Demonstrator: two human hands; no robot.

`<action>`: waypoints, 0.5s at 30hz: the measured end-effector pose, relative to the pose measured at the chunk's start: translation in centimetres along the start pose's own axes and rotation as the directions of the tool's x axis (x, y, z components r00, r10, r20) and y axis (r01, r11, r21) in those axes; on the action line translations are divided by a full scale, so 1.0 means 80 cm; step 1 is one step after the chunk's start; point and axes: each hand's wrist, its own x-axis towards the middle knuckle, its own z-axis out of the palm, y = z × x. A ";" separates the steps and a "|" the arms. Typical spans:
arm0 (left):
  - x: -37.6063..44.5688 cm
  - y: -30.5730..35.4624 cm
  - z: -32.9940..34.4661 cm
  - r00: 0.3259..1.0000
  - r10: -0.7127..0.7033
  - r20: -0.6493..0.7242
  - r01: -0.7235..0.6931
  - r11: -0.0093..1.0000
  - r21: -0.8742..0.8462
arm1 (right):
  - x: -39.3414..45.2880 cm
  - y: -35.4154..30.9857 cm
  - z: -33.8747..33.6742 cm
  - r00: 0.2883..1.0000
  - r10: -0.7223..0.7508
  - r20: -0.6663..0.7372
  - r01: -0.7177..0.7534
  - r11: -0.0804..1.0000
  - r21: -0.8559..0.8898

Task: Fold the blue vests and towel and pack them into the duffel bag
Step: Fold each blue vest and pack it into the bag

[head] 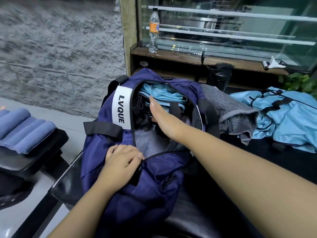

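Fingers of the right hand (158, 111) lie flat, pressing a folded vest (161, 95) down inside the duffel bag (137, 186), while the left hand (121, 158), fingers curled, grips its rim at seven o'clock to steady it.

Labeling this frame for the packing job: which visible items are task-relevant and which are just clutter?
Part of the job:
- duffel bag, open, left hand gripping its near edge
- folded blue vest inside it, right hand flat on it
- grey towel, beside the bag
- unfolded blue vest, further right

Lying about:
- plastic bottle on the ledge
- black shaker bottle
- blue padded mat
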 end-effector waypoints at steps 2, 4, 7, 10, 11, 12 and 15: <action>-0.002 0.003 -0.001 1.000 0.010 -0.006 -0.010 1.000 0.017 | -0.034 -0.001 0.009 1.000 -0.020 0.017 0.021 0.997 -0.078; -0.006 0.009 -0.001 0.998 0.065 0.023 -0.065 0.998 0.024 | -0.067 0.005 0.017 0.999 -0.016 0.036 0.027 0.945 -0.326; -0.010 0.017 -0.004 0.981 0.154 0.118 -0.164 0.983 0.079 | -0.101 0.027 0.029 0.993 -0.115 0.030 0.093 0.594 -0.799; -0.013 0.028 -0.021 0.974 0.175 0.147 -0.200 0.963 0.179 | -0.122 0.049 0.038 0.970 -0.242 0.017 0.137 0.488 -0.862; -0.016 0.032 -0.026 0.972 0.189 0.139 -0.217 0.948 0.234 | -0.126 0.054 0.039 0.963 -0.270 0.006 0.146 0.502 -0.852; -0.018 0.035 -0.031 0.973 0.198 0.119 -0.225 0.929 0.295 | -0.129 0.058 0.039 0.957 -0.291 -0.002 0.154 0.513 -0.844; -0.023 0.039 -0.034 0.993 0.115 0.017 -0.111 0.888 0.446 | -0.140 0.062 0.031 0.955 -0.295 0.037 0.198 0.539 -0.819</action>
